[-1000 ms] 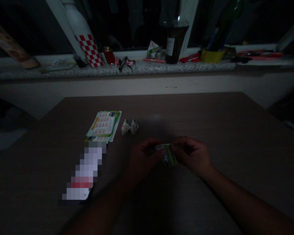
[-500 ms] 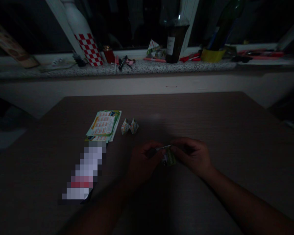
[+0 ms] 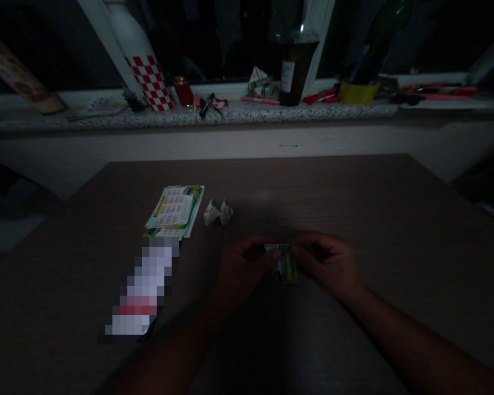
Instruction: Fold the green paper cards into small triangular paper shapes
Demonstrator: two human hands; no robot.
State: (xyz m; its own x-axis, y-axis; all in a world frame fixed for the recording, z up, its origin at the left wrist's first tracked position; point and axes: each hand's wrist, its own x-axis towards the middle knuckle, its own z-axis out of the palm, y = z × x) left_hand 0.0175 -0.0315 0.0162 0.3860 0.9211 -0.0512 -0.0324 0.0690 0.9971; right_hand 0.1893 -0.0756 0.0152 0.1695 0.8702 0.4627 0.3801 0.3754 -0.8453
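A small folded piece of printed green and white paper point(image 3: 285, 264) sits low over the dark wooden table point(image 3: 354, 197), held between both hands. My left hand point(image 3: 242, 269) pinches its left edge with thumb and fingers closed. My right hand point(image 3: 327, 262) pinches its top right edge, fingers curled. Two small folded paper shapes point(image 3: 218, 212) lie on the table beyond my left hand. A stack of printed calendar cards point(image 3: 175, 210) lies to their left.
A blurred flat object point(image 3: 142, 291) lies at the left of the table. The speckled windowsill point(image 3: 239, 114) behind carries a red-and-white checkered bottle point(image 3: 146, 71), a dark bottle point(image 3: 293, 66), a yellow tape roll point(image 3: 357, 92), pens and small clutter.
The paper has been turned and pressed flatter between my fingers; it now shows a squarer outline. Both hands stay in nearly the same place.
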